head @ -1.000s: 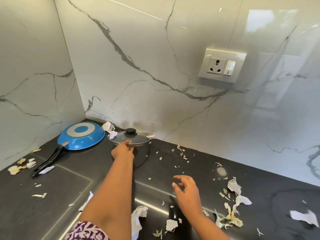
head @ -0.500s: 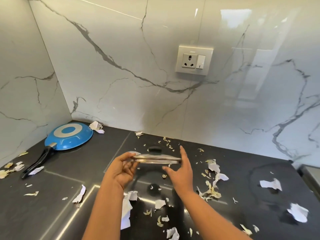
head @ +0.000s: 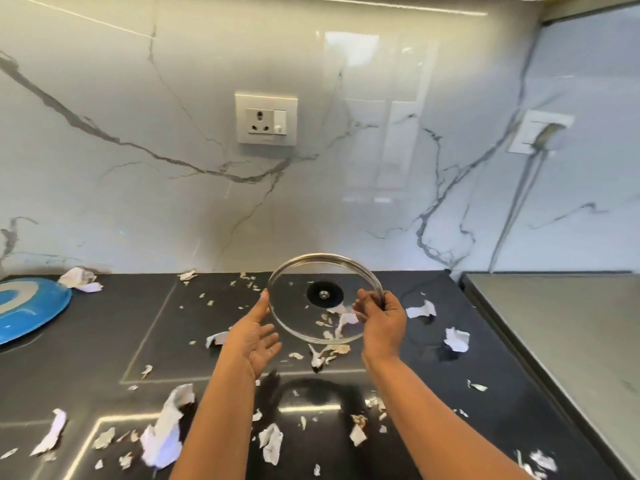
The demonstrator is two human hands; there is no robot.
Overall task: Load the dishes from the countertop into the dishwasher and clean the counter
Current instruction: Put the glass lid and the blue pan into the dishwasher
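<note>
Lid [head: 311,306] mid-bench [head: 86,368], above scraps [head: 162,434]; pan [head: 27,310] at 9 o'clock; socket [head: 266,118] on wall at 12; hands [head: 254,339] either side of lid.

The lid [head: 304,317] is clear glass with a shiny metal rim. The dark bench [head: 104,341] is smooth and glossy, strewn with torn paper scraps [head: 166,431]. The wall [head: 138,168] looks like polished marble.

Single head cam, looking fwd and down, close over countertop [head: 104,341], facing backsplash [head: 138,202]
</note>
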